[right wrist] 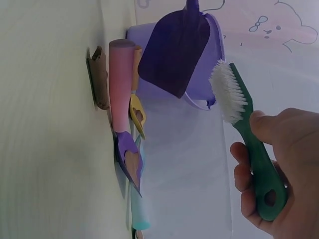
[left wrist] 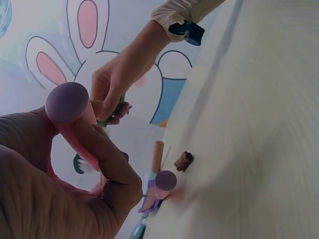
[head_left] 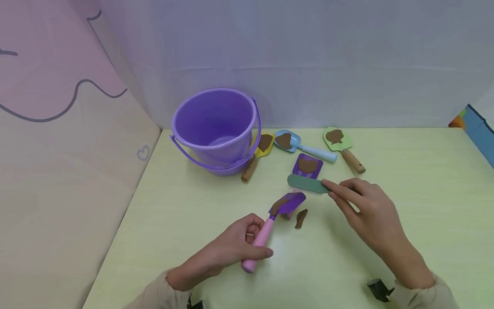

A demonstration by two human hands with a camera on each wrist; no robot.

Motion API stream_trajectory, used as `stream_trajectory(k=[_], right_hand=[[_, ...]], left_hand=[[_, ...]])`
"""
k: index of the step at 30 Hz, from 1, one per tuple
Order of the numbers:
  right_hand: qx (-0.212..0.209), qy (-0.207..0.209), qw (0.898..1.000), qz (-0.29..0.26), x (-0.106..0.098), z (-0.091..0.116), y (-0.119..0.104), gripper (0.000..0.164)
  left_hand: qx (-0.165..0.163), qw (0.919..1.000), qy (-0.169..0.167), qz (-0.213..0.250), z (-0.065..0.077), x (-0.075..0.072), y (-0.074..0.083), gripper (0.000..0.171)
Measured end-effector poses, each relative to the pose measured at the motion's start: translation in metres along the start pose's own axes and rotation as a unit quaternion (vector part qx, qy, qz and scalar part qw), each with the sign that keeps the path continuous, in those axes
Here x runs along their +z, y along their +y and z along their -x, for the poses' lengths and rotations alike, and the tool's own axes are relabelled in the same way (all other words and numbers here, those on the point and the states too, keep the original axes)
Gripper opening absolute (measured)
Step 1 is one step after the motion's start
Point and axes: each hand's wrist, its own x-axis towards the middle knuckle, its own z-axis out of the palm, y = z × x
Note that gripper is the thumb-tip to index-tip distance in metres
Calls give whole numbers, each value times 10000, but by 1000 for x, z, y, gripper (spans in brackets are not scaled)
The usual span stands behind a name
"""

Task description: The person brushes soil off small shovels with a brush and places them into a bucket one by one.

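Note:
My left hand grips the pink handle of a small trowel. Its purple blade, tilted above the table, bears a brown patch. Between the fingers of my right hand is a green brush, whose white bristles show in the right wrist view. The brush hovers right of the raised blade, apart from it. Beneath lies a second purple trowel with a brown patch; the brush and the held blade partly hide its pink handle. A curled brown piece lies nearby.
A purple bucket stands at the back left, its handle hanging down. Beside it lie a yellow shovel, a blue shovel and a green shovel, each with a brown patch. A wall borders the table's back.

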Motion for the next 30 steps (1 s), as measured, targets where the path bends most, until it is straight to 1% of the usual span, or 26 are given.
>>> stream_trajectory(k=[1, 2, 4, 5, 7, 8, 9, 12, 15, 19, 21, 26, 29, 30], right_hand=[[-83, -21, 10000, 1, 0, 0, -2, 53], [-138, -52, 9999, -4, 1, -1, -4, 53], [-223, -110, 9997, -11, 1, -1, -8, 51], [-272, -133, 9995, -26, 2, -1, -10, 51], [-340, -186, 9992, -43, 3, 0, -15, 51], [-369, -202, 9991, -57, 4, 0, -17, 50], [-407, -209, 9989, -67, 5, 1, -19, 50], [-483, -255, 9985, -83, 7, 3, -25, 49], [-507, -343, 9980, -122, 9, 5, -30, 49], [-487, -547, 9971, -225, 11, 5, -37, 51], [-495, -655, 9963, -262, 12, 5, -40, 52], [-575, -808, 9948, -246, 14, 3, -45, 52], [-624, -814, 9944, -244, 16, 3, -46, 52], [-639, -819, 9942, -262, 17, 3, -47, 51]], left_hand=[[55, 9999, 67, -94, 0, 1, 0, 48], [139, 9993, 168, -308, -1, 2, -1, 47], [356, 9940, 447, -932, -1, 4, -1, 45], [452, 9889, 613, -1272, 0, 5, 0, 44], [589, 9746, 952, -1938, 0, 5, 0, 42], [622, 9665, 1106, -2230, 1, 5, 1, 42], [639, 9611, 1207, -2401, 1, 5, 1, 41], [654, 9512, 1377, -2682, 2, 4, 2, 39], [753, 9400, 1479, -2982, 2, 4, 3, 37], [926, 9171, 1627, -3519, 1, 3, 4, 36], [986, 9071, 1679, -3731, 1, 3, 5, 34], [1152, 8892, 1719, -4081, 1, 5, 10, 31], [1286, 8754, 1785, -4305, 1, 7, 13, 30], [1336, 8720, 1805, -4351, 1, 8, 13, 30]])
